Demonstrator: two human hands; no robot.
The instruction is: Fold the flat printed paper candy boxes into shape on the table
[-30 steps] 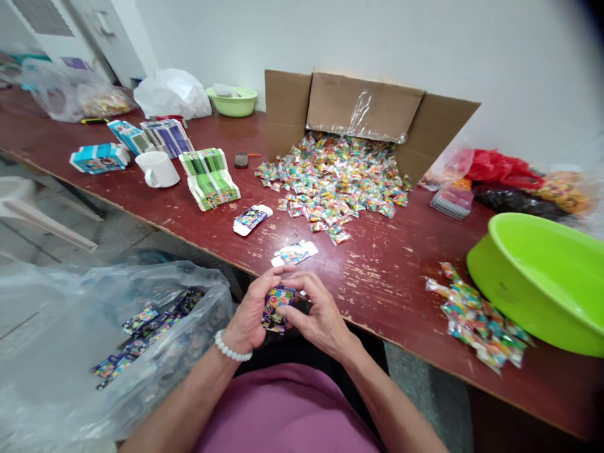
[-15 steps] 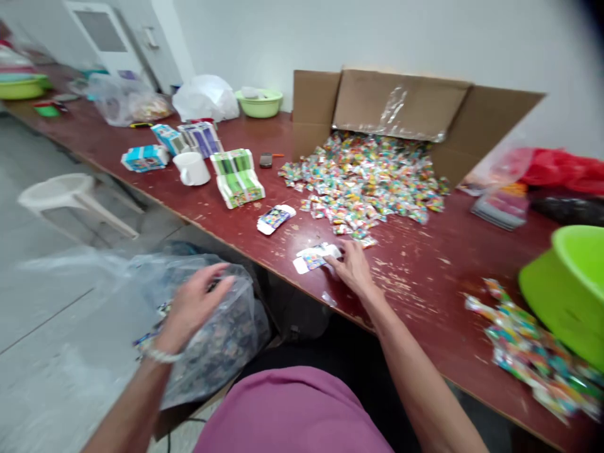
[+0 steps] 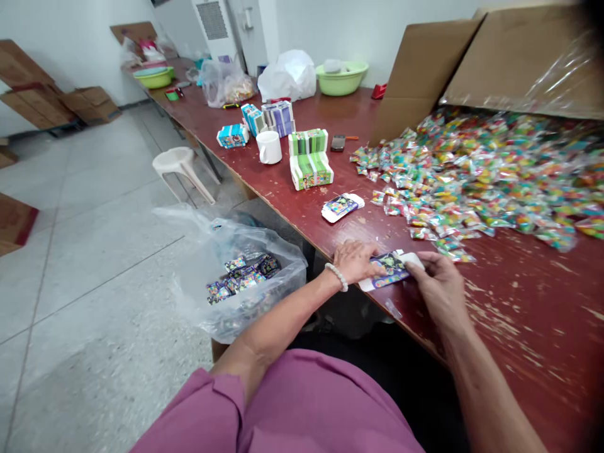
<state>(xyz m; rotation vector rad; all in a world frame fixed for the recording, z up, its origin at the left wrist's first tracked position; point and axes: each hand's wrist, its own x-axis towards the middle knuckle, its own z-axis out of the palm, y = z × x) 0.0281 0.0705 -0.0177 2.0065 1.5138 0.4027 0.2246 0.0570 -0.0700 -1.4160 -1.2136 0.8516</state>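
A small purple printed carton (image 3: pixel 392 267) with white flaps lies at the table's front edge, between my two hands. My left hand (image 3: pixel 357 261), a beaded bracelet at its wrist, grips the carton's left end with curled fingers. At the opposite end, my right hand (image 3: pixel 441 286) pinches a white flap between thumb and fingers. Another small carton (image 3: pixel 341 207) of the same print rests just beyond my left hand. Wrapped candies (image 3: pixel 453 182) lie heaped to the right, spilling from a large cardboard box (image 3: pixel 427 66) tipped on its side.
Below the table's left edge stands a clear plastic bag (image 3: pixel 278 251) of small printed packs (image 3: pixel 245 277). Along the table are green cartons (image 3: pixel 311 167), a white mug (image 3: pixel 269 148), a phone (image 3: pixel 338 143) and a green basin (image 3: pixel 342 80). A white stool (image 3: pixel 174 160) stands on the floor.
My left hand has come from over the plastic bag to the carton's left end. My right hand stays at the carton, now pinching its flap. The view has swung left.
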